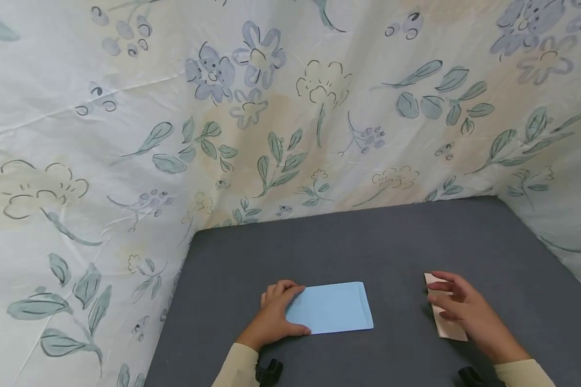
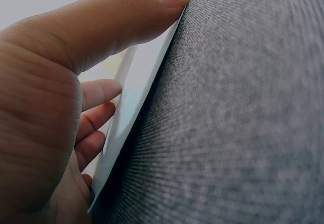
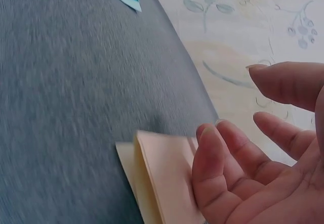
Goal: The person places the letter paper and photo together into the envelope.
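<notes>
A light blue envelope (image 1: 330,308) lies on the dark grey cloth, with small print near its left end and a crease or flap at its right end. My left hand (image 1: 277,316) holds that left end, its thumb (image 2: 147,9) at the near edge and its index finger at the far edge. To the right lies a folded peach paper (image 1: 446,322), its layers standing slightly apart in the right wrist view. Over this paper hovers my right hand (image 1: 467,312), fingers loosely bent and thumb apart from them; whether a fingertip touches the paper I cannot tell.
The grey cloth-covered table (image 1: 397,242) meets a floral curtain (image 1: 290,107) at the back and both sides. Dark wrist straps (image 1: 269,372) sit at both cuffs. A strip of bare cloth separates the envelope from the peach paper.
</notes>
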Demonstrator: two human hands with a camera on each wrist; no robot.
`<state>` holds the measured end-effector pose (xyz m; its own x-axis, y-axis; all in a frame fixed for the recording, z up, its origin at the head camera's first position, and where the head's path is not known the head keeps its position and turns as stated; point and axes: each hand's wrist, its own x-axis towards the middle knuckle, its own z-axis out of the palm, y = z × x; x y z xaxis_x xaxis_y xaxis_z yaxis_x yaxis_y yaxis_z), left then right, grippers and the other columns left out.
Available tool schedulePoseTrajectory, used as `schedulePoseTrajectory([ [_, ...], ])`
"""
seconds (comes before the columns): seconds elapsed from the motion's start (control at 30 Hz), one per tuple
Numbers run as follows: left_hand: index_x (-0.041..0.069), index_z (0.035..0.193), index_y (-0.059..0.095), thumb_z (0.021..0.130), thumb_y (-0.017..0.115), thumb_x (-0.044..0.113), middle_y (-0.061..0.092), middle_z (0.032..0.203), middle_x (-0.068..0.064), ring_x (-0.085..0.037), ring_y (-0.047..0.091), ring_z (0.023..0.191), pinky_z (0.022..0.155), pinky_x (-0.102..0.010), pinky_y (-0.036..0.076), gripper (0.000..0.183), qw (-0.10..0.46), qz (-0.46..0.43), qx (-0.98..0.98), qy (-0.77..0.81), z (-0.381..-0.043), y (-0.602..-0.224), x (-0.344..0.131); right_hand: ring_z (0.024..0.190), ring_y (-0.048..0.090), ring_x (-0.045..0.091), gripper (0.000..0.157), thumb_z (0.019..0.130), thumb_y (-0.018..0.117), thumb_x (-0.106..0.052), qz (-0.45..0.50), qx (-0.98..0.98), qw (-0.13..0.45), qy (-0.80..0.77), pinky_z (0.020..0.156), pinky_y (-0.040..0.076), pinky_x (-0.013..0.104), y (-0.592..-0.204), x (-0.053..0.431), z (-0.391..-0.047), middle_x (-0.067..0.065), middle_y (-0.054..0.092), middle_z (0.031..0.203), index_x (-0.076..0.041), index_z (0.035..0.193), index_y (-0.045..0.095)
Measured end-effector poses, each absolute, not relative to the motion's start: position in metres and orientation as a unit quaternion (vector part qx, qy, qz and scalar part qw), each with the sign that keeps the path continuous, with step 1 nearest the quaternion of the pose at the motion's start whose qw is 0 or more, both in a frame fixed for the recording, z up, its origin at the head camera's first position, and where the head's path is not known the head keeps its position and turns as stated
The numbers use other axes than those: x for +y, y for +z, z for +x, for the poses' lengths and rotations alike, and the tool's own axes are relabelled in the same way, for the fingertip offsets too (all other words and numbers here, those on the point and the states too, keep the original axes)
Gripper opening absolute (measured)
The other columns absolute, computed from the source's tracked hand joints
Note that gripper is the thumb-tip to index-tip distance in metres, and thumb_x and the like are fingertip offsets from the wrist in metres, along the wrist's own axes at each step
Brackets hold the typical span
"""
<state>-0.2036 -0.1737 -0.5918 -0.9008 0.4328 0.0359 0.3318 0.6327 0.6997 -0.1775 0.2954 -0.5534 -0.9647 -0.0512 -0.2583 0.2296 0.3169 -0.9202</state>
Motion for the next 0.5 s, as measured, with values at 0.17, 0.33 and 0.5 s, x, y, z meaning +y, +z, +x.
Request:
schedulePoseTrajectory([
  [0.17, 0.023, 0.161, 0.057, 0.076, 0.099, 0.057, 0.044, 0.151, 0.006, -0.026, 0.034, 0.136, 0.109, -0.061, 0.024, 0.100, 0.065, 0.214, 0.900, 0.374, -0.205, -0.591, -0.175, 0.115, 0.059, 0.015, 0.083, 0.111, 0.067, -0.043, 0.061, 0.821, 0.103, -0.559, 0.086, 0.057, 0.046, -0.555, 0.304, -0.183, 0.031, 0.048, 0.152, 0.002, 0.168, 0.026],
  [0.33, 0.024, 0.161, 0.057, 0.077, 0.098, 0.056, 0.044, 0.151, 0.006, -0.026, 0.033, 0.136, 0.109, -0.062, 0.024, 0.099, 0.069, 0.215, 0.898, 0.377, -0.205, -0.590, -0.176, 0.124, 0.058, 0.036, 0.086, 0.111, 0.066, -0.045, 0.059, 0.833, 0.095, -0.542, 0.085, 0.058, 0.048, -0.555, 0.311, -0.190, 0.034, 0.046, 0.154, 0.004, 0.168, 0.024],
  [0.5, 0.024, 0.161, 0.056, 0.077, 0.098, 0.056, 0.043, 0.152, 0.006, -0.026, 0.033, 0.136, 0.108, -0.062, 0.025, 0.099, 0.074, 0.216, 0.896, 0.380, -0.206, -0.589, -0.177, 0.133, 0.049, 0.050, 0.090, 0.110, 0.067, -0.045, 0.060, 0.836, 0.094, -0.537, 0.086, 0.058, 0.049, -0.553, 0.317, -0.200, 0.035, 0.042, 0.155, 0.005, 0.169, 0.021],
])
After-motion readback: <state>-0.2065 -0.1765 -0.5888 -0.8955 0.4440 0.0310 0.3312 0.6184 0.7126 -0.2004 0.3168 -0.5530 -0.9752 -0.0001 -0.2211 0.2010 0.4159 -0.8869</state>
